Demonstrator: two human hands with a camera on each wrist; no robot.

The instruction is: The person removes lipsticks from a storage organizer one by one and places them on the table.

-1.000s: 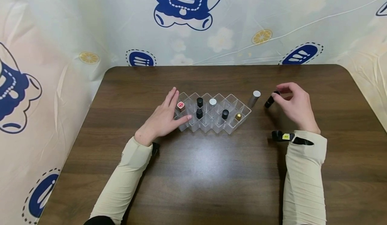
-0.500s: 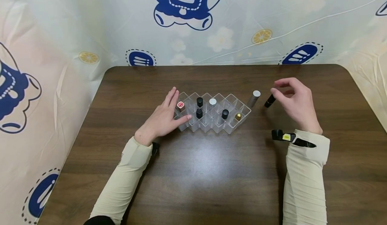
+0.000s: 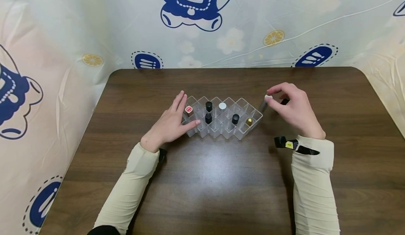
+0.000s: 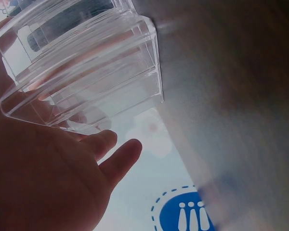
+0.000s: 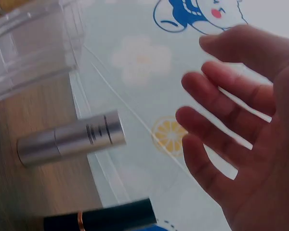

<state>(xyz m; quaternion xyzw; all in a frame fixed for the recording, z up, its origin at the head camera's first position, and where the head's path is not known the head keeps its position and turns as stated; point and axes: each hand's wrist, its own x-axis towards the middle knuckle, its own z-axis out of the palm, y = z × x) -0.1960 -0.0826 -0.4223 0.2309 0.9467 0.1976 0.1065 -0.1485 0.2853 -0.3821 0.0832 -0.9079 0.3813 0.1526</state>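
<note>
My left hand rests against the left end of a clear acrylic lipstick organizer, fingers straight and thumb along its front side. The left wrist view shows the organizer's clear wall beside that palm. To the right of the organizer, a silver lipstick tube stands upright on the table. My right hand hovers just above its top, thumb and fingers spread and bent; in the right wrist view the fingertips are apart from the tube. A black lipstick tube with a gold band stands beside it, mostly hidden by the right hand in the head view.
Several lipsticks stand in the organizer's compartments: a red-topped one, black-capped ones, a silver-white one and a gold-capped one. The brown table meets a printed curtain at its back edge.
The right hand let go of the black lipstick tube, rose off it and moved left over the silver tube. The left hand and the organizer have stayed put.
</note>
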